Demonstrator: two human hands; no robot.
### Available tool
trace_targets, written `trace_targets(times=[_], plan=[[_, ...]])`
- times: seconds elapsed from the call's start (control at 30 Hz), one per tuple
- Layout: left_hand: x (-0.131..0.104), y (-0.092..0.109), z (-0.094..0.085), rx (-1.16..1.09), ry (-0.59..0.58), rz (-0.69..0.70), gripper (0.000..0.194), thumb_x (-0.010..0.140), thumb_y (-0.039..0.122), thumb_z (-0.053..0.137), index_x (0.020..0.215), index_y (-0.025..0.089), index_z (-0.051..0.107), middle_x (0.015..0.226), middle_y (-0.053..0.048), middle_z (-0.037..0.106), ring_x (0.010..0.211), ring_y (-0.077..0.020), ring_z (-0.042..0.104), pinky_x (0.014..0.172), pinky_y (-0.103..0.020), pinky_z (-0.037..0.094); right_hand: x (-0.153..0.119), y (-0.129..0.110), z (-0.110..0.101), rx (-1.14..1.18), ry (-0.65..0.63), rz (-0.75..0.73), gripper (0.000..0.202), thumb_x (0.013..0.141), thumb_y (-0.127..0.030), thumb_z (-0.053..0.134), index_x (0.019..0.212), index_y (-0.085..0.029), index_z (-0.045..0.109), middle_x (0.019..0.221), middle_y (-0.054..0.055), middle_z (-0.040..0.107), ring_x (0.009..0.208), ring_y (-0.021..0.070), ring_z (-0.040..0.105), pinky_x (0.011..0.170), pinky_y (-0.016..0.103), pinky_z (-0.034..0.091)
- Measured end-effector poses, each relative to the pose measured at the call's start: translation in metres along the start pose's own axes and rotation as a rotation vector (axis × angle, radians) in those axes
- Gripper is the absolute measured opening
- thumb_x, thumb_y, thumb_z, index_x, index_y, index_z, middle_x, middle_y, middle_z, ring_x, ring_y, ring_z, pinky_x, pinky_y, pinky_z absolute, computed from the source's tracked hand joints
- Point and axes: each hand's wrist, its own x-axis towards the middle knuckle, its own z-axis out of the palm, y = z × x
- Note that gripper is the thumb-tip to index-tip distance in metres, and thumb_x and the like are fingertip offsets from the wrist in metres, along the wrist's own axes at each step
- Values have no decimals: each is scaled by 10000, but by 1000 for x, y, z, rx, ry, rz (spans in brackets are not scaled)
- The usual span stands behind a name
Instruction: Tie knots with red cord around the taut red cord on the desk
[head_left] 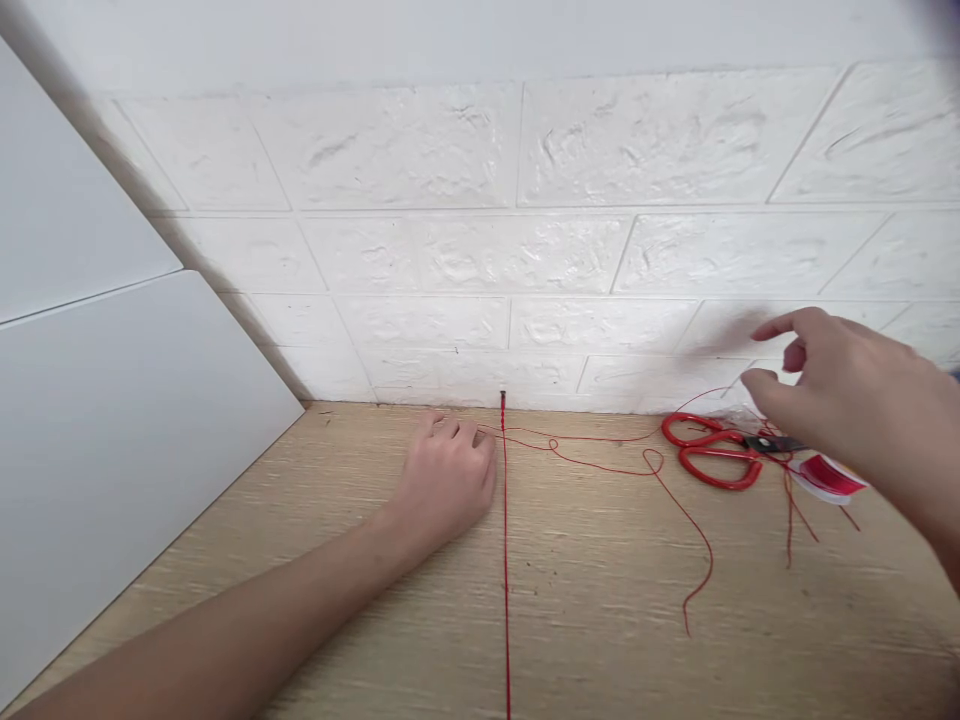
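Note:
My left hand (452, 470) rests on the wooden surface with its fingers curled, and loose red thread (600, 463) comes out from beside its fingertips. The fingertips themselves are partly hidden. Just right of that hand, a taut red cord (506, 560) runs from a small dark nail (502, 395) at the wall's foot towards me. My right hand (840, 385) hovers above red-handled scissors (724, 465), thumb and forefinger apart with nothing visible between them. Below it lies a spool of red thread (832, 475), partly covering a tangle of thread.
A white brick-patterned wall (420, 250) closes off the back of the wooden surface (600, 630). White panels (127, 420) stand along the left side. Cut red thread ends (790, 520) and a crumpled clear plastic piece (739, 412) lie around the scissors.

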Motion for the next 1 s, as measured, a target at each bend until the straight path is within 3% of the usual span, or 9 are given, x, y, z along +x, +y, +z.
trace_targets(times=[0.13, 0.3, 0.53, 0.77, 1.0], plan=[[1, 0, -1, 1, 4, -31, 288, 954, 288, 475, 838, 152, 702, 852, -115, 701, 839, -260, 631, 971, -506, 409, -38, -59, 16, 309, 76, -170, 214, 824, -287, 591, 1035, -251, 596, 825, 39, 610, 727, 226, 591, 606, 342, 397], [0, 0, -1, -59, 23, -4, 279, 975, 331, 471, 1006, 183, 706, 961, -108, 695, 936, -258, 619, 984, -491, 403, -82, -103, 52, 477, -35, -600, 104, 921, -205, 506, 969, -193, 597, 908, 68, 632, 859, 225, 594, 746, 357, 457], [-1, 1, -6, 4, 4, -50, 346, 964, 370, 489, 834, 142, 714, 881, -140, 683, 913, -292, 603, 966, -528, 401, -99, -106, 64, 533, -202, -639, 163, 937, -189, 504, 1054, -201, 616, 1021, 93, 657, 945, 251, 596, 824, 412, 474], [-1, -1, 1, -94, 6, 12, 315, 983, 378, 475, 1169, 221, 675, 1032, -113, 666, 978, -266, 590, 956, -486, 402, -101, -109, 62, 542, -244, -638, 196, 952, -186, 496, 1101, -201, 624, 1115, 100, 672, 1024, 264, 597, 875, 438, 476], [-2, 2, -6, 51, -25, -40, 365, 981, 380, 460, 884, 132, 710, 885, -139, 684, 897, -295, 607, 967, -535, 387, -102, -112, 57, 569, -237, -753, 256, 968, -170, 491, 1168, -195, 650, 1236, 96, 680, 1146, 255, 598, 992, 469, 465]])
